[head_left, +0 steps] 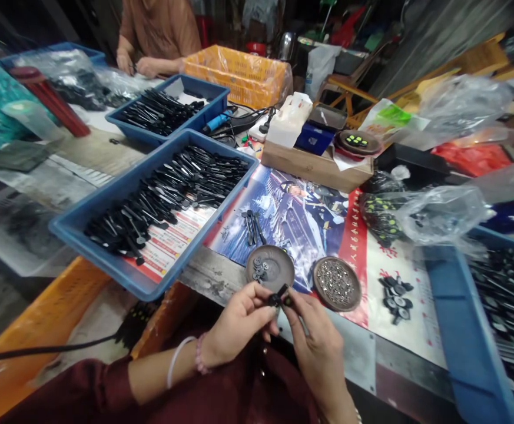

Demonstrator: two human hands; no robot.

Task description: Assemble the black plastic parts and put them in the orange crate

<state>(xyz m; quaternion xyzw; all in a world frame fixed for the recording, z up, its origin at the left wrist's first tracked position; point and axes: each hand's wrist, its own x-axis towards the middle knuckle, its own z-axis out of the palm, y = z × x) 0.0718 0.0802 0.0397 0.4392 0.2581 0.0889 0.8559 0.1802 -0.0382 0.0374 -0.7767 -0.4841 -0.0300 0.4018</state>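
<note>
My left hand (248, 318) and my right hand (314, 330) meet over the table's front edge. Between their fingertips is a small black plastic part (275, 300), pinched from both sides; its exact kind is partly hidden by the fingers. Just beyond sits a round dish (283, 268) with several grey discs (260, 270) in it. Right of that, a second round dish (317, 285) is filled with small metal pieces (338, 282). Several long black parts (252, 227) lie on the poster behind the first dish. A little heap of black round-headed parts (397, 299) rests farther right.
A blue tray (102, 268) of black long parts stands at left, another blue tray (186, 138) behind it. At right is a blue bin (464, 335) of black parts. A wooden box (309, 168) and plastic bags (442, 218) lie beyond. Across the table, another person (159, 29) works.
</note>
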